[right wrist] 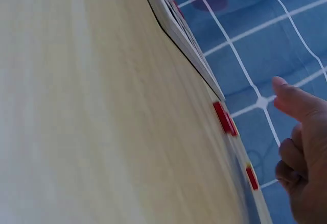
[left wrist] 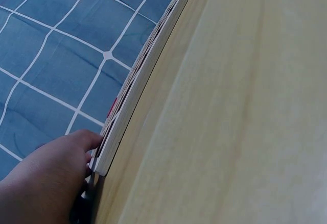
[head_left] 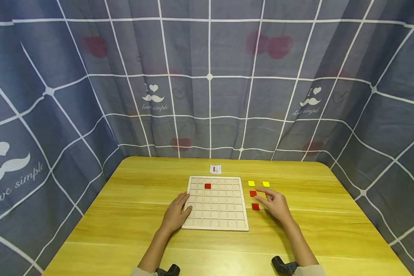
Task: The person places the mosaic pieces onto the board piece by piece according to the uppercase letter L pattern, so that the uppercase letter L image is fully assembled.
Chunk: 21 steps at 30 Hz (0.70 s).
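In the head view a pale wooden grid board [head_left: 216,203] lies on the table with one red square tile [head_left: 207,186] in an upper-left cell. My left hand [head_left: 174,214] rests at the board's left edge, its thumb over the rim; the left wrist view shows the thumb [left wrist: 88,140] at the board's corner. To the right of the board, my right hand [head_left: 275,205] hovers near a red tile [head_left: 253,193], thumb and index finger apart with nothing between them. Another red tile [head_left: 255,207] lies closer to me, and one more is mostly hidden behind the right fingers.
Two yellow tiles [head_left: 251,183] lie beyond the red ones. Behind the board sits a small printed grid card [head_left: 215,169] with a coloured pattern. A dark checked curtain [head_left: 227,96] surrounds the far side and flanks of the wooden table [head_left: 141,184].
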### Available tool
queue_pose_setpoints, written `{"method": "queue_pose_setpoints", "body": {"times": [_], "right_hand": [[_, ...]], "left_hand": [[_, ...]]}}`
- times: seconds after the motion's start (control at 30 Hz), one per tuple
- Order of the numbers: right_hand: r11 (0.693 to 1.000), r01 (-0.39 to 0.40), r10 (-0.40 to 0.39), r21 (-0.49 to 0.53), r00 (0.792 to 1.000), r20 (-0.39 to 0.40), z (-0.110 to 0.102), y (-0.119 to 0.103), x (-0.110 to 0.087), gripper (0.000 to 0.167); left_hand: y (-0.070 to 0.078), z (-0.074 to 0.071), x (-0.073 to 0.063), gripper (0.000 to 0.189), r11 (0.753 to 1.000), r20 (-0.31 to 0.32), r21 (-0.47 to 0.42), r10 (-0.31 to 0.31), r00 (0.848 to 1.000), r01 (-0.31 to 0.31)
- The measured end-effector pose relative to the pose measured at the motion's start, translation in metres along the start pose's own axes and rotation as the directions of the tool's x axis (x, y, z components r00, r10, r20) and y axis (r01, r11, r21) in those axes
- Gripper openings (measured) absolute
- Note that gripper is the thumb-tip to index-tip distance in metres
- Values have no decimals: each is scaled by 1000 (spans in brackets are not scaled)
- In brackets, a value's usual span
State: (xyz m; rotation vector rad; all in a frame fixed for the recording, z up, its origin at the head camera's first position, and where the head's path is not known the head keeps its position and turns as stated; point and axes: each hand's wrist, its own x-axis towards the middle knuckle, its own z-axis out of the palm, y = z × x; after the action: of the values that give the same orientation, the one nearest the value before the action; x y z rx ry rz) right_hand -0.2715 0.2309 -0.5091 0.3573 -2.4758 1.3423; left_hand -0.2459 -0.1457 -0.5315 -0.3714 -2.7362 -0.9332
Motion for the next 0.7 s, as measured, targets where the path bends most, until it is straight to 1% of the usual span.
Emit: {"method": "queue_pose_setpoints", "body": {"times": [0.13, 0.27, 0.37, 0.53, 0.7], "right_hand": [[998, -57, 57, -2, 996, 68, -6, 7, -7, 38], [998, -61, 65, -35, 989, 134, -8, 11, -11, 39], [997, -58, 65, -46, 983, 169, -9, 14, -12, 38], [996, -51, 63, -68, 979, 194, -10, 17, -13, 37], [994, -23, 46, -111, 976, 212, -9, 19, -13, 36]], "left_hand": [[1, -1, -1, 51, 1000, -2, -17, 9, 1000, -9], [2, -2, -1, 51, 1000, -8, -22, 14, 1000, -15], [2, -3, -1, 51, 1000, -8, -20, 11, 1000, -12], [2, -2, -1, 50, 1000, -11, -20, 12, 1000, -12], [2, -3, -1, 50, 1000, -12, -23, 19, 1000, -20]]}}
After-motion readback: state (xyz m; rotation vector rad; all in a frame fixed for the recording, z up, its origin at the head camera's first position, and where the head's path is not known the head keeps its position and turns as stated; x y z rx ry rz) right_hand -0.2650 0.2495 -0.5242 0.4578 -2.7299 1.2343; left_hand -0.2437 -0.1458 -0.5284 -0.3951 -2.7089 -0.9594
